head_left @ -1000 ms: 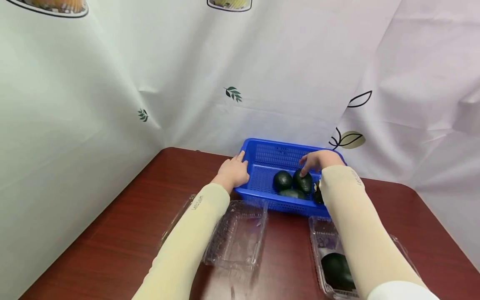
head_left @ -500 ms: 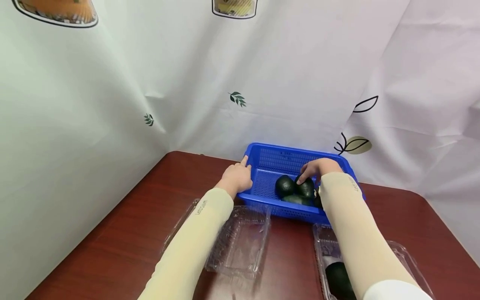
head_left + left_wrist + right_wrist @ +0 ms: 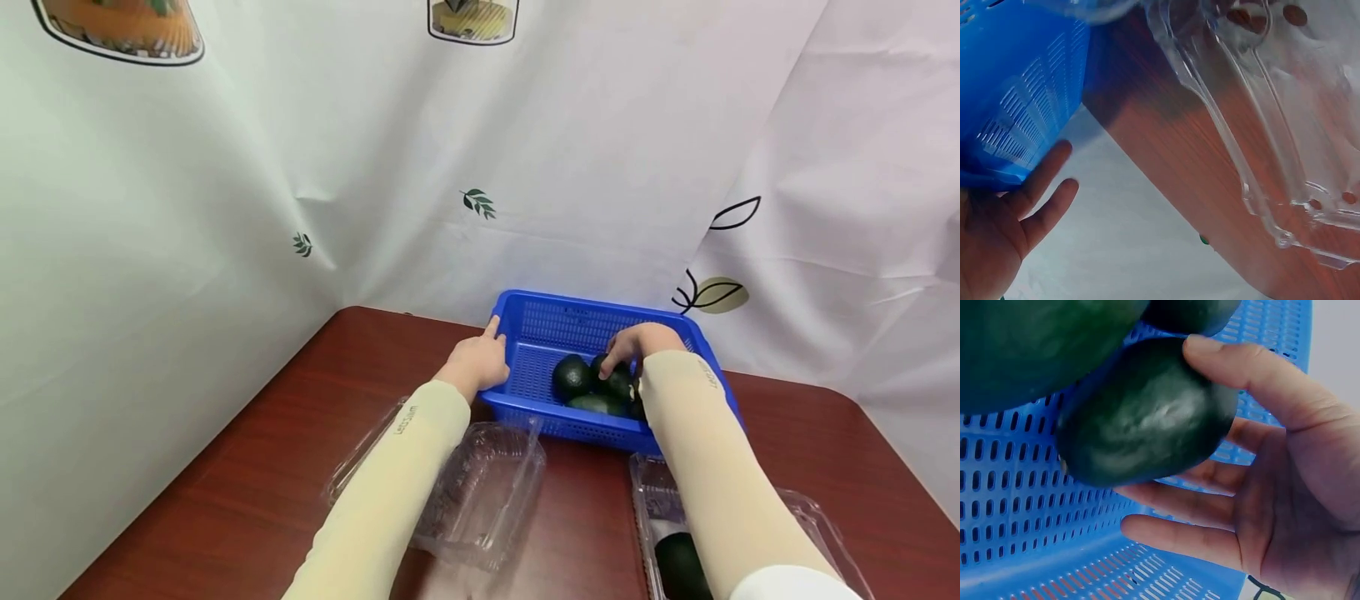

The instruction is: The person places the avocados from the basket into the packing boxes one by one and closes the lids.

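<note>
**Right hand [image 3: 641,340] holds an avocado [image 3: 1147,419] inside the blue plastic basket [image 3: 531,367]**

Through the right wrist camera I see the right hand clasped on the avocado: the thumb lies on the upper side at one end, and the fingers reach round beneath the fruit. The avocado is in the basket, towards its right half, with the perforated wall close by. From the head view I make out a rounder avocado [image 3: 572,377] just to its left and a third avocado [image 3: 596,405] along the near wall.

I have the left hand [image 3: 477,360] at the basket's left end, touching the rim; in the left wrist view two fingers extend straight, slightly apart, beside the slotted wall.

On the reddish-brown table [image 3: 240,467], a clear plastic container [image 3: 487,500] lies just in front of the basket, partly behind the left sleeve [image 3: 390,492]. A second clear container [image 3: 641,517], partly covered by the right sleeve [image 3: 720,467], holds a dark avocado [image 3: 678,565].
</note>
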`<state>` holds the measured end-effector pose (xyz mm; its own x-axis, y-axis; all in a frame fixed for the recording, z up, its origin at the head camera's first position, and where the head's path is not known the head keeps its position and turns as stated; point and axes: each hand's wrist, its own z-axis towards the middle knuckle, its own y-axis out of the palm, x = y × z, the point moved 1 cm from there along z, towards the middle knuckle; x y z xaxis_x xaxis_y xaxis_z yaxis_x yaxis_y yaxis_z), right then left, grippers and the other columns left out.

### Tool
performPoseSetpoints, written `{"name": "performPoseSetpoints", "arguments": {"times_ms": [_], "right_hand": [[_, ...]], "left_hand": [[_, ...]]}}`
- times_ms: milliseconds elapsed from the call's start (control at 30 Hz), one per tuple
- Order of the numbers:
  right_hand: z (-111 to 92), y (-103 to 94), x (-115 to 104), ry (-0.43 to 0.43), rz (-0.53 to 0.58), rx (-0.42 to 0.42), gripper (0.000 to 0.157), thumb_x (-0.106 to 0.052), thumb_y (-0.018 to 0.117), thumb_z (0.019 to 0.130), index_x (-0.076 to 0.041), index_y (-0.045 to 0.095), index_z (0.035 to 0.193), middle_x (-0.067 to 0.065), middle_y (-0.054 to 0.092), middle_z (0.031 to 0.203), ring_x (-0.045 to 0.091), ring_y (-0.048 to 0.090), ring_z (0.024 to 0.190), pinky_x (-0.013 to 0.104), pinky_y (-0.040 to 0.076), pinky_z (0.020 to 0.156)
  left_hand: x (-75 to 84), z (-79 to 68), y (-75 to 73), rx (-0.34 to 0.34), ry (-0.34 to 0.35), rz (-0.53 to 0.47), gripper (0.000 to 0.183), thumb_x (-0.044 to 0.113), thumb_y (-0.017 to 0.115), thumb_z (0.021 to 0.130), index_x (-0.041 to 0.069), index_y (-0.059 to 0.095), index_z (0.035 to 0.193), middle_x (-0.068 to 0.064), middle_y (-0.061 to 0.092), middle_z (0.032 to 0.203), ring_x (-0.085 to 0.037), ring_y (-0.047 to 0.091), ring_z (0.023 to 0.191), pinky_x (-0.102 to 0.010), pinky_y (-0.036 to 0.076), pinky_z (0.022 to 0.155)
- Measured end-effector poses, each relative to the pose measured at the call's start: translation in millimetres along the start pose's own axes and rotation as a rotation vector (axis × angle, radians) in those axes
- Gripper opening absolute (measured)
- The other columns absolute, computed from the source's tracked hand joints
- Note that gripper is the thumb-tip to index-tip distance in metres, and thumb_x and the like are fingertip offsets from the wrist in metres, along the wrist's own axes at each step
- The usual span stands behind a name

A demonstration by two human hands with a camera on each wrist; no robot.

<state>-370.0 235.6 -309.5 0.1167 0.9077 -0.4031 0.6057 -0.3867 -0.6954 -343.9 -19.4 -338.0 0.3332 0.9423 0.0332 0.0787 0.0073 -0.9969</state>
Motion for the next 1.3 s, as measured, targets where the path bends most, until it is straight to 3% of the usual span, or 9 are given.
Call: {"name": "performPoseSetpoints", "arguments": {"times_ms": [100, 267, 400, 533, 833, 1133, 1300], "right_hand": [[0, -1.8, 2, -0.011, -0.003, 0.006, 0.076, -0.026, 0.068, 0.082, 0.006, 0.029, 0.139, 0.032, 0.027, 0.139, 0.041, 0.052, 0.106, 0.040, 0.051, 0.079], [0, -9.1, 6, -0.042, 0.013, 0.007, 0.075, -0.021, 0.066, 0.083, 0.006, 0.025, 0.140, 0.033, 0.025, 0.138, 0.047, 0.044, 0.114, 0.043, 0.050, 0.079], [-6, -16.1, 8, -0.051, -0.010, 0.043, 0.067, -0.023, 0.065, 0.083, 0.002, 0.030, 0.134, 0.031, 0.037, 0.127, 0.041, 0.053, 0.100, 0.040, 0.052, 0.070], [-17, -21.4, 7, -0.068, -0.012, 0.071, 0.064, -0.023, 0.066, 0.082, -0.001, 0.030, 0.131, 0.029, 0.041, 0.120, 0.033, 0.057, 0.091, 0.041, 0.052, 0.070], [-41, -30.9, 11, -0.146, -0.049, 0.139, 0.065, -0.022, 0.068, 0.080, -0.001, 0.032, 0.131, 0.030, 0.035, 0.121, 0.036, 0.056, 0.096, 0.045, 0.053, 0.072], [-75, -35.8, 11, -0.302, -0.084, 0.186, 0.062, -0.023, 0.068, 0.082, 0.000, 0.034, 0.129, 0.033, 0.040, 0.123, 0.037, 0.056, 0.098, 0.046, 0.051, 0.074], [-95, -35.5, 8, -0.350, -0.124, 0.219, 0.062, -0.025, 0.068, 0.082, -0.002, 0.035, 0.129, 0.033, 0.038, 0.129, 0.034, 0.056, 0.097, 0.044, 0.051, 0.073]], "left_hand": [[0.7, -0.6, 0.4, -0.007, 0.008, 0.003, 0.060, 0.030, 0.049, 0.093, 0.006, 0.030, 0.145, -0.008, 0.004, 0.155, -0.022, 0.061, 0.103, -0.031, 0.051, 0.069], [0.9, -1.6, -1.5, -0.010, 0.008, 0.022, 0.060, 0.030, 0.048, 0.093, 0.006, 0.030, 0.145, -0.008, 0.003, 0.155, -0.022, 0.062, 0.099, -0.030, 0.050, 0.064], [2.1, -0.5, -2.0, -0.010, 0.005, 0.034, 0.061, 0.030, 0.049, 0.093, 0.007, 0.029, 0.145, -0.008, 0.003, 0.155, -0.022, 0.063, 0.097, -0.030, 0.050, 0.064], [3.2, 1.8, -1.8, -0.010, 0.006, 0.054, 0.061, 0.029, 0.049, 0.093, 0.007, 0.029, 0.145, -0.010, 0.004, 0.155, -0.021, 0.063, 0.096, -0.030, 0.050, 0.063], [4.6, 3.3, -2.5, -0.026, -0.012, 0.082, 0.060, 0.028, 0.048, 0.093, 0.007, 0.028, 0.146, -0.009, 0.003, 0.155, -0.020, 0.063, 0.093, -0.030, 0.050, 0.061], [4.2, 4.6, -1.9, -0.021, -0.009, 0.092, 0.060, 0.029, 0.048, 0.093, 0.007, 0.029, 0.146, -0.010, 0.003, 0.155, -0.019, 0.063, 0.086, -0.030, 0.049, 0.060], [3.4, 5.4, -2.0, -0.012, 0.000, 0.096, 0.061, 0.030, 0.049, 0.093, 0.007, 0.030, 0.145, -0.009, 0.005, 0.155, -0.020, 0.063, 0.091, -0.029, 0.048, 0.059]]}}
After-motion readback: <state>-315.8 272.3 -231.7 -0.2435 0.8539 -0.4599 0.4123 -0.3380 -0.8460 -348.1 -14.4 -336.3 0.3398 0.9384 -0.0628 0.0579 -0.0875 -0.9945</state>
